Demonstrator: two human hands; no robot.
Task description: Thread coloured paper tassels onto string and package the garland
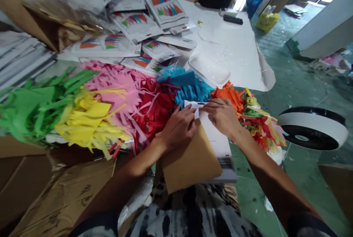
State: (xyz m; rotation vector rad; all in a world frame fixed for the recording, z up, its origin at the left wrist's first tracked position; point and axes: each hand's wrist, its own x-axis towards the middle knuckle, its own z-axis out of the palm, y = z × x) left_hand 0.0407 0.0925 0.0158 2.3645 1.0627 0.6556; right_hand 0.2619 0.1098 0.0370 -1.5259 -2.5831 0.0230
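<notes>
Seems to be at the step of working on the top edge of the white packets (220, 145), lower centre of the frame, with the brown card (190, 163) lying across part of them. Holds left hand (181, 124) and right hand (224, 117) close but apart, fingers bent at that edge; cannot tell whether pinched on it. Probably calls next for steadying the packets with one hand while lifting the edge with the other, clear of red fringe (157, 117) and blue fringe (190, 79) just beyond.
</notes>
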